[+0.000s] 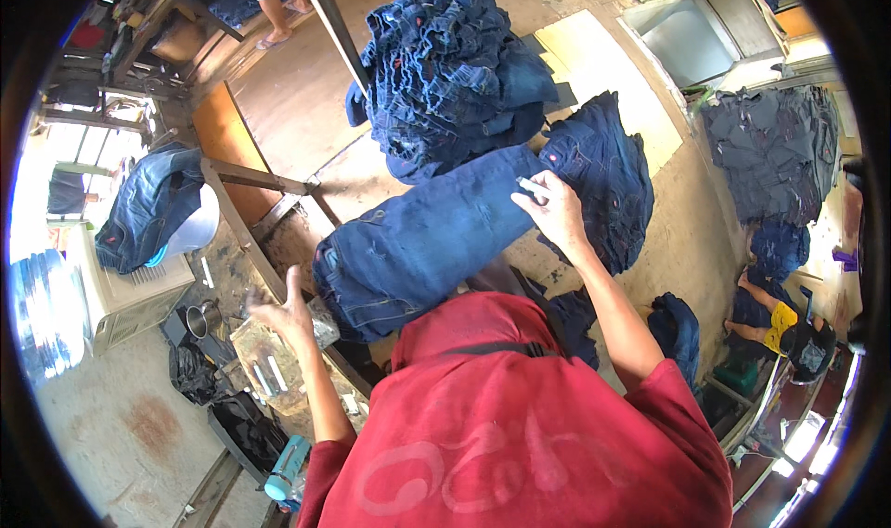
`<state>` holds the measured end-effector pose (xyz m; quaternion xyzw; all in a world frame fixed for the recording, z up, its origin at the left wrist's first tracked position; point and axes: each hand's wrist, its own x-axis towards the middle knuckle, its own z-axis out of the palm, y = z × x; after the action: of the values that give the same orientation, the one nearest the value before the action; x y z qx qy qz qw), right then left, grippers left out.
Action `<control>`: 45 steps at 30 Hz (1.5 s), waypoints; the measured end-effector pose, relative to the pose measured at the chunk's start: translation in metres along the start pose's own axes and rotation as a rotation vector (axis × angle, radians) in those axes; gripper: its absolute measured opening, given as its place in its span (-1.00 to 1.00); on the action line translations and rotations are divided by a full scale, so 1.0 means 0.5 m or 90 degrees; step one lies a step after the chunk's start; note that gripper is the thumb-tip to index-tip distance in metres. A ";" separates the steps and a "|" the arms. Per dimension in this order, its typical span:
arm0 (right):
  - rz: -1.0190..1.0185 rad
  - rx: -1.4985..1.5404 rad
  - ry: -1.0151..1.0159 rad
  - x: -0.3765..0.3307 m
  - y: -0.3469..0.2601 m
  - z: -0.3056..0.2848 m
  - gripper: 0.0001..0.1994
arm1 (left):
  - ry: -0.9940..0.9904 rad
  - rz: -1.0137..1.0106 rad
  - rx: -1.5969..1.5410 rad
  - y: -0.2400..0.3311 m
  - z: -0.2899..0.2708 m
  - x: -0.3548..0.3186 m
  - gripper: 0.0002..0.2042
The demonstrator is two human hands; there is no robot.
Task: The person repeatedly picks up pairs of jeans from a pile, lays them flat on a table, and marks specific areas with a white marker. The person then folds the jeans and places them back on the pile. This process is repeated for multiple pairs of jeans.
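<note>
A pair of blue jeans (436,231) lies stretched across in front of me, over my lap, its waist end to the left. Above its right end, my right hand (561,217) pinches a small, short whitish piece whose kind I cannot make out. My left hand (290,316) is off the jeans, above the worktop at the left, with thumb and fingers apart; its fingertips are slightly blurred. Beside its wrist a crumpled, shiny grey bundle (323,324) sits next to the waist end. More dark jeans (603,180) are heaped just right of my right hand.
A tall pile of jeans (445,73) stands ahead. At the left, a worktop holds a metal cup (202,319) and white sticks (269,377). Jeans (153,208) hang over a bucket there. Black garments (775,152) are stacked far right, near another person in yellow (781,331).
</note>
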<state>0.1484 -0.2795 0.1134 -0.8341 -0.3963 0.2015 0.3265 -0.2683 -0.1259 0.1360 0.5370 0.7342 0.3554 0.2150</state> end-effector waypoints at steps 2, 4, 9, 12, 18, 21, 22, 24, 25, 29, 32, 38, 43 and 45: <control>0.022 0.001 -0.011 -0.004 0.057 0.016 -0.62 | 0.117 0.142 -0.032 0.022 0.029 -0.063 -0.72; -0.028 0.056 0.006 -0.010 0.092 0.054 -0.54 | -0.155 0.366 -0.038 0.057 0.104 -0.141 -0.81; -0.266 -0.149 -0.038 -0.029 0.133 0.112 -0.78 | -0.350 0.546 0.105 0.103 0.311 -0.272 -0.78; -0.364 -0.185 0.012 -0.004 0.150 0.103 -0.90 | -0.374 0.577 0.141 0.081 0.341 -0.267 -0.87; -0.236 -0.101 -0.009 0.006 0.159 0.047 -0.93 | -0.377 0.546 0.144 0.088 0.299 -0.277 -0.86; -0.119 0.077 -0.133 -0.010 0.141 0.062 -0.88 | -0.338 0.553 0.185 0.124 0.283 -0.305 -0.85; -0.070 0.124 -0.228 -0.006 0.137 0.071 -0.85 | -0.320 0.565 0.200 0.133 0.280 -0.310 -0.85; 0.132 0.313 -0.386 0.002 0.129 0.094 -0.75 | -0.303 0.572 0.209 0.143 0.277 -0.318 -0.85; 0.231 0.415 -0.458 0.004 0.129 0.101 -0.75 | -0.303 0.566 0.202 0.143 0.276 -0.317 -0.85; 0.432 0.538 -0.447 0.004 0.145 0.110 -0.66 | -0.306 0.551 0.205 0.131 0.283 -0.309 -0.86; 0.509 0.497 -0.403 -0.007 0.171 0.085 -0.72 | -0.313 0.507 0.211 0.138 0.287 -0.304 -0.85; 0.075 0.435 -0.368 -0.035 0.153 0.043 -0.75 | -0.428 0.295 0.048 0.212 0.300 -0.350 -0.74; -0.008 0.304 -0.371 -0.042 0.122 0.014 -0.72 | -0.721 -0.160 -0.129 0.215 0.356 -0.365 -0.66; -0.008 0.348 -0.361 -0.046 0.120 0.009 -0.73 | -0.723 -0.190 -0.218 0.197 0.370 -0.364 -0.67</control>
<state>0.1636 -0.3243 0.0696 -0.6251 -0.4078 0.5200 0.4154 -0.0163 -0.2267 0.0771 0.4917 0.5046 0.0926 0.7035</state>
